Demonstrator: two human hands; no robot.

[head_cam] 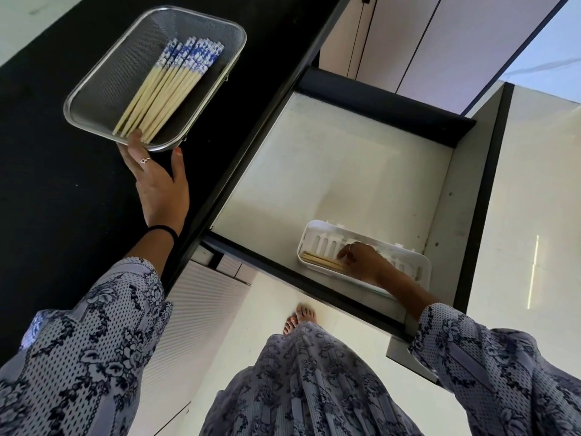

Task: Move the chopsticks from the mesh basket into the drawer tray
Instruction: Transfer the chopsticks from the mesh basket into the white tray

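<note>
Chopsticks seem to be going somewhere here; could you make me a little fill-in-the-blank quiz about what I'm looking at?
1. Most chopsticks lie in the mesh ____ on the black counter.
2. The left hand holds that container's near ____.
3. The right hand places a few chopsticks in a white tray inside the open ____.

Missing words: basket; rim; drawer

Tray chopsticks (323, 262) mostly behind hand (364, 262)
</note>
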